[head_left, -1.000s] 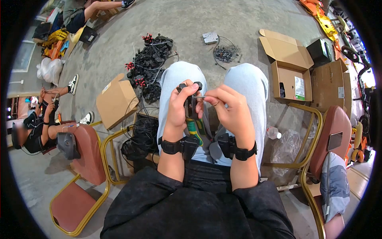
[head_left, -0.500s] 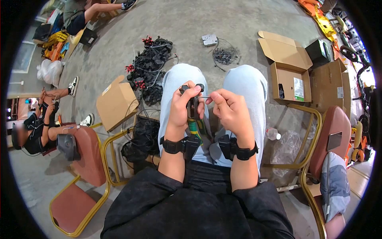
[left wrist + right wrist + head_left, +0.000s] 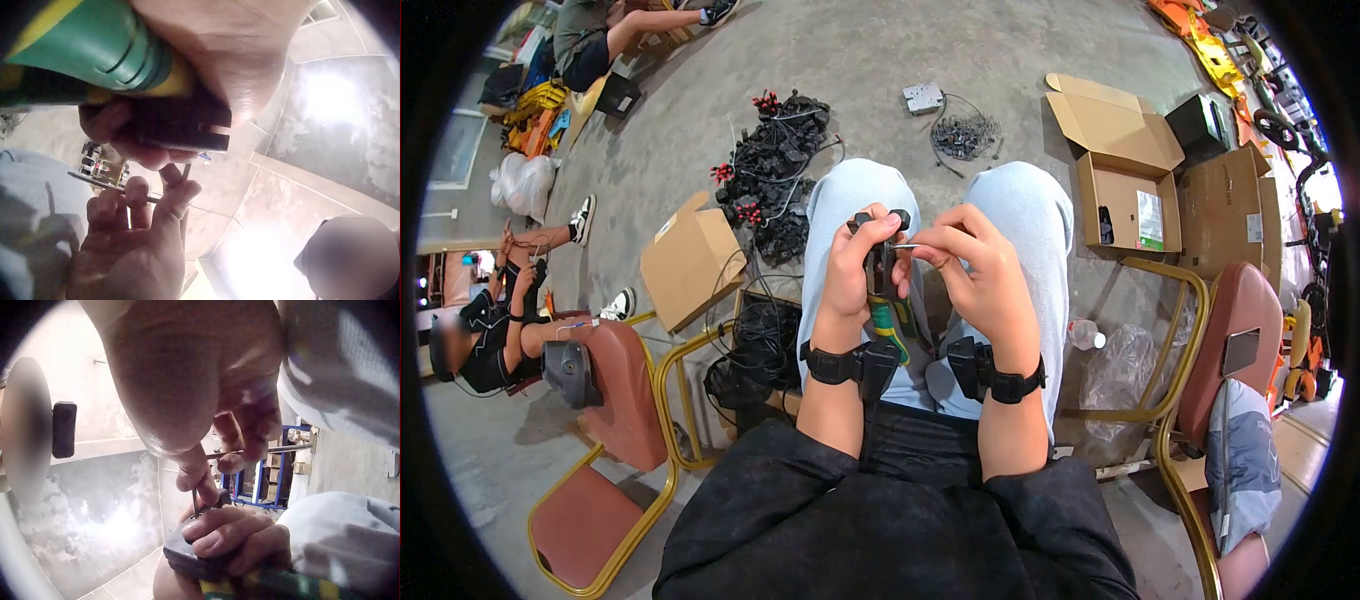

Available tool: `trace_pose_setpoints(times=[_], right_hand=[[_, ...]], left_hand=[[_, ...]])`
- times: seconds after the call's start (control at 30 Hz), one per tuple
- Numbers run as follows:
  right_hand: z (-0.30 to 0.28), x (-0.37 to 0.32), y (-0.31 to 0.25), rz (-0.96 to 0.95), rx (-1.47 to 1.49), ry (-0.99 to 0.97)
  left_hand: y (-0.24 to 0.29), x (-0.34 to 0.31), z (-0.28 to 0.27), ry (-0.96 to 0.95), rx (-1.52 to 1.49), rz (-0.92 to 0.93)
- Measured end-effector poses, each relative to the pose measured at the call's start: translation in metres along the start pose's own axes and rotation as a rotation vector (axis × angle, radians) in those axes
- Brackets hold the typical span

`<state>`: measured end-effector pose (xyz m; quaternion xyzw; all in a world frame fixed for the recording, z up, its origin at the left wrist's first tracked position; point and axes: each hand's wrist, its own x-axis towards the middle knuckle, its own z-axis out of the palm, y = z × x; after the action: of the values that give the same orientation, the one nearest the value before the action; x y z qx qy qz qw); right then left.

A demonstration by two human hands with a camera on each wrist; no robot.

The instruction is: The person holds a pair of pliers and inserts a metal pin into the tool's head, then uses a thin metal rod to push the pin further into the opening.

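My left hand (image 3: 847, 275) grips a tool with green and yellow handles (image 3: 884, 322), along with a dark block-like part (image 3: 185, 557) at its upper end. Between thumb and fingers, my right hand (image 3: 982, 275) pinches a thin L-shaped hex key (image 3: 290, 449). One arm of the key points down to the top of the dark part, right beside the left fingertips; the other sticks out past the right fingers. Both hands are close together over the lap, and the left fingers hide much of the tool's middle.
A heap of black parts with red pieces (image 3: 775, 170) lies on the floor ahead, near a metal box (image 3: 925, 97) and small dark pieces (image 3: 966, 137). Cardboard boxes (image 3: 1128, 150) stand right, and chairs (image 3: 622, 385) flank me. Another person (image 3: 500, 330) sits at left.
My right fingers curl inward around the hex key, then reach out again, with the key staying at the dark part. The left hand holds nearly the same place.
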<state>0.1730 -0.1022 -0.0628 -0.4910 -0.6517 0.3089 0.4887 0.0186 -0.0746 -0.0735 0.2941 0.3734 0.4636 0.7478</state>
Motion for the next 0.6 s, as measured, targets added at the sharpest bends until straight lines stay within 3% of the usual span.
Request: trace_pose_setpoints(times=[0.13, 0.23, 0.3, 0.4, 0.43, 0.6], right_hand=[[0.002, 0.0, 0.001, -0.034, 0.045, 0.021], [-0.002, 0.0, -0.001, 0.043, 0.029, -0.051], [-0.005, 0.0, -0.01, 0.436, 0.175, -0.175], [-0.005, -0.002, -0.006, 0.484, 0.21, -0.128], [-0.004, -0.002, -0.005, 0.484, 0.211, -0.128], [-0.002, 0.0, -0.001, 0.111, 0.081, -0.072]], left_hand=[[0.0, 0.0, -0.001, 0.006, -0.021, -0.003], [-0.001, 0.001, -0.002, 0.01, -0.014, -0.005], [0.0, 0.001, 0.0, 0.009, -0.012, -0.007], [0.0, 0.001, -0.001, -0.003, -0.018, -0.02], [0.0, 0.001, -0.002, -0.015, -0.025, -0.032], [0.002, 0.0, -0.001, -0.017, 0.013, -0.021]])
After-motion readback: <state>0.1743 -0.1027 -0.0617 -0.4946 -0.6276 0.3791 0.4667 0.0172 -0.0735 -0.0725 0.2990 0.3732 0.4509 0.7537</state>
